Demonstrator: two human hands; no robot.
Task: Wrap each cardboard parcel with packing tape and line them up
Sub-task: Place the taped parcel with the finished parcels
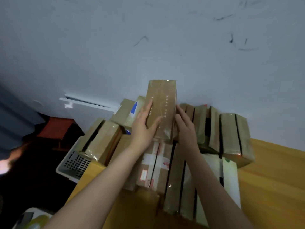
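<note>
The light is dim and cool, everything softly blurred, with faint glare on the taped parcel (162, 100) and the lower left in darkness.

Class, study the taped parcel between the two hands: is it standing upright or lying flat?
Upright: the parcel stands on end, topping the other parcels; left hand grips its edge, right hand touches its side.

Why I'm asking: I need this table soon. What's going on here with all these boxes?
A person holds a tall brown tape-wrapped cardboard parcel upright at the back of the other wrapped brown parcels, which are lined up on the yellow wooden table. The left hand holds its left edge, thumb across the front. The right hand lies straight-fingered along its right side. More parcels rest on a white perforated plastic basket at the left.
</note>
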